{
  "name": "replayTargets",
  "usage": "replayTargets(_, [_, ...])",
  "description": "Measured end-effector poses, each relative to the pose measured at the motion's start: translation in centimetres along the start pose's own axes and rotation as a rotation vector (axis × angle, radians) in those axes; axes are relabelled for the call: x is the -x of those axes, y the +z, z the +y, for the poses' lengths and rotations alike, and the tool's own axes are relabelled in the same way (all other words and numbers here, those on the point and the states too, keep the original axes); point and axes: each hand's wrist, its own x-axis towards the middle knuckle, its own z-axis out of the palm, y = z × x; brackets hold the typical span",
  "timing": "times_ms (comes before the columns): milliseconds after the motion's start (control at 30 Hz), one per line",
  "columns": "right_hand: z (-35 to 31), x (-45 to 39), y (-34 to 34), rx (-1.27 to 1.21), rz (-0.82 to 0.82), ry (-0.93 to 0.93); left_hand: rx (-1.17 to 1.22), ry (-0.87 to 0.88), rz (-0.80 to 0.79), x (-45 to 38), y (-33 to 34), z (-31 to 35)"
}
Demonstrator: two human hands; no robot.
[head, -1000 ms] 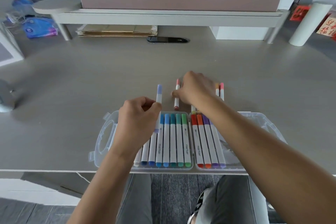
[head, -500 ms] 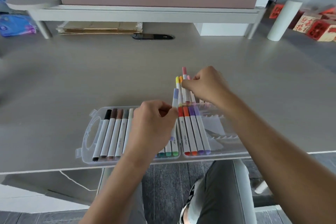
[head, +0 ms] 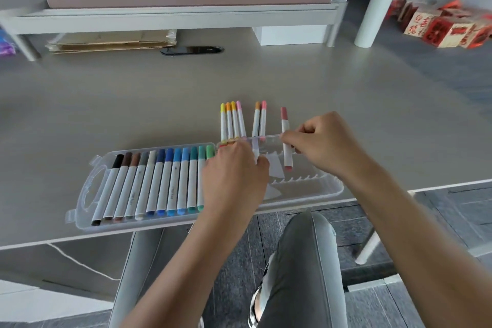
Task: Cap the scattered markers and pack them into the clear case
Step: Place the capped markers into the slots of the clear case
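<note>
Pinching a pink marker (head: 286, 141) in right hand (head: 322, 142) fingers over the clear case (head: 314, 189) at the desk (head: 133, 104) edge, left hand (head: 234, 176) gripping a lilac one, probably lining each with an empty slot before pressing down.

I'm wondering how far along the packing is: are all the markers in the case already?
No: six markers lie on the desk beyond the case, and the right hand holds a pink one over it.
</note>
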Motion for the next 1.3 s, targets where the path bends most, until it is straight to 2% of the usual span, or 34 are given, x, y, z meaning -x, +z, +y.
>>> replayTargets(333, [-0.1, 0.7, 0.4, -0.025, -0.061, -0.020, -0.005, 0.093, 0.053, 1.1, 0.7, -0.7])
replayTargets(533, [0.2, 1.2, 0.3, 0.009, -0.108, -0.033, -0.057, 0.216, 0.127, 1.5, 1.4, -1.6])
replayTargets(800, [-0.1, 2.0, 0.6, 0.087, -0.220, -0.012, -0.275, 0.282, 0.014, 2.4, 0.8, -2.1])
replayTargets(900, [-0.3, 1.9, 1.3, 0.135, -0.274, 0.011, -0.166, 0.289, -0.008, 1.9, 0.4, -2.7])
replayTargets(1033, [-1.0, 1.6, 2.0, 0.199, -0.281, 0.031, 0.022, 0.247, 0.079, 2.3, -0.2, -3.2])
replayTargets(1300, [-0.8, 1.3, 2.0, 0.218, -0.259, 0.007, 0.158, 0.205, 0.105, 2.6, -1.2, -4.0])
